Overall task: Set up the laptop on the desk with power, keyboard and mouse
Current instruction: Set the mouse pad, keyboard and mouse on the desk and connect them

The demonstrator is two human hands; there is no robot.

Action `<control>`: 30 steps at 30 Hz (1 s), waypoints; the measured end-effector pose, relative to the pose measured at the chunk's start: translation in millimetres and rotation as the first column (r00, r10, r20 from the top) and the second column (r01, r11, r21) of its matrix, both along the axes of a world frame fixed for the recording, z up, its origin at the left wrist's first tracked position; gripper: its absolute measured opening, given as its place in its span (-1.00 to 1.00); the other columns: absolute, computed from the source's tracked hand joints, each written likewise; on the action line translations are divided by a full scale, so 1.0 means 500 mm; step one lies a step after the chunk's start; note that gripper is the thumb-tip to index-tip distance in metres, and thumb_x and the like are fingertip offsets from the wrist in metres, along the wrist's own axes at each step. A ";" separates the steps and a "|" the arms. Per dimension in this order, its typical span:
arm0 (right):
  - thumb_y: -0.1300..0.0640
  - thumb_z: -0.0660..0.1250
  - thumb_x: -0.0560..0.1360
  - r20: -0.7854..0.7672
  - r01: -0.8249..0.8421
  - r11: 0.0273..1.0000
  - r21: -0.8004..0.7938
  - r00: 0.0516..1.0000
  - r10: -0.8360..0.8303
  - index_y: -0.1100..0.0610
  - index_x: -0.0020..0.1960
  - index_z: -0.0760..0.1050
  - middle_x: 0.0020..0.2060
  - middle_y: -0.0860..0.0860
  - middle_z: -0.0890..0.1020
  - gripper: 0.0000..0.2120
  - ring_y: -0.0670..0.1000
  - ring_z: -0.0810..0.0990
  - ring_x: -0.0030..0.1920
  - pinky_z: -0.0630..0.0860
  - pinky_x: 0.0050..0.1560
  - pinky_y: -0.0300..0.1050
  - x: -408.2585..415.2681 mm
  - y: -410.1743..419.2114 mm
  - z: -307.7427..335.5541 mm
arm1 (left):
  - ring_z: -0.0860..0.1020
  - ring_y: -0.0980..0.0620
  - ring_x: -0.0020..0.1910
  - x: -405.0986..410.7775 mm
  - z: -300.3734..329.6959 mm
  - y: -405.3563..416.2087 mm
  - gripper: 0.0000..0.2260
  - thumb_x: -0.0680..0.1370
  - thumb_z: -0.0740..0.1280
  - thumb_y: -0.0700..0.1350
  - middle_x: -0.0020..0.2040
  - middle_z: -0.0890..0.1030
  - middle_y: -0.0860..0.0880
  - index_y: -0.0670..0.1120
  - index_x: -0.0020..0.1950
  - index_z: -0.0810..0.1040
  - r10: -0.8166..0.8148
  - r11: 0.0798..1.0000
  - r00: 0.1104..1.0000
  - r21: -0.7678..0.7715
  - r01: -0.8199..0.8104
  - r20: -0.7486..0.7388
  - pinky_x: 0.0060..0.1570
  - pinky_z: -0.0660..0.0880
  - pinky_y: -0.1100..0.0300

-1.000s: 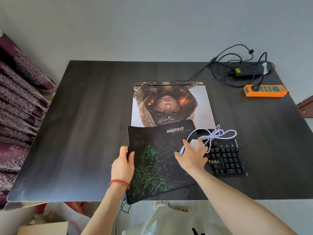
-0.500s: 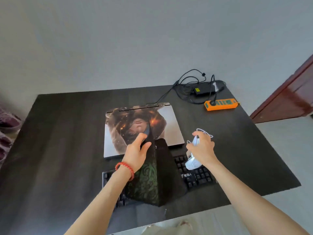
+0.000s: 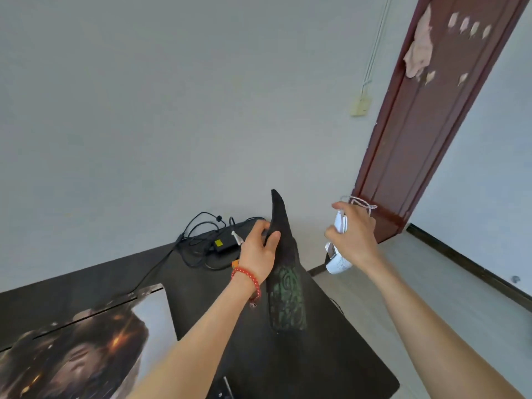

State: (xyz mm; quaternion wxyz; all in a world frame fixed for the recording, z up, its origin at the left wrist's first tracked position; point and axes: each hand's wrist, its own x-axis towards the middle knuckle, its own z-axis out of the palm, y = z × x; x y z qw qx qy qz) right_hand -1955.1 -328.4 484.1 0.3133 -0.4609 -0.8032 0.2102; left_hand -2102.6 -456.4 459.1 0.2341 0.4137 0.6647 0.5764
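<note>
The left hand (image 3: 259, 249) grips a black mouse pad (image 3: 283, 272) w/ a green pattern, thumb on one side & fingers curled round the other, so the pad is lifted off the desk (image 3: 302, 355) and stands nearly on edge, its top corner pointing up toward the wall. A red bead bracelet (image 3: 247, 279) sits on that wrist.

The right hand (image 3: 355, 239) is up in the air to the right of the pad, past the desk's right edge, fingers wrapped round a white mouse (image 3: 338, 254). The mouse hangs nose down, and its white cable (image 3: 361, 203) is bunched in loops over the top of the hand (cable end can't be made out).

The laptop (image 3: 95, 344) lies shut on the desk at bottom left, lid covered w/ a printed picture, hinge side toward the wall. At the desk's far corner sits a black power brick (image 3: 223, 243) w/ a yellow label, among loops of black power cord (image 3: 198, 226); one strand runs from there toward the laptop's back edge. A bit of an orange power strip (image 3: 235, 264) peeks out just behind the left wrist. At the bottom edge, between the left forearm & the desk's near side, a sliver of the keyboard (image 3: 221, 390) shows, mostly cut off.

Behind: grey wall, a dark red door frame (image 3: 426, 110) at right w/ peeling patches, & a wall socket (image 3: 359, 106) beside it.
</note>
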 end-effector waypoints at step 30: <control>-0.03 0.28 0.49 0.435 -0.657 0.673 -0.338 0.525 0.731 0.02 0.40 0.27 0.41 0.08 0.29 -0.49 0.21 0.16 0.42 0.32 0.29 0.21 -0.129 -0.052 -0.517 | 0.46 -0.16 0.15 -0.062 -0.519 -0.087 -0.67 0.52 0.27 -0.08 0.23 0.42 -0.16 -0.09 0.27 0.43 0.370 0.576 0.905 -0.712 -0.402 -0.211 0.19 0.43 0.00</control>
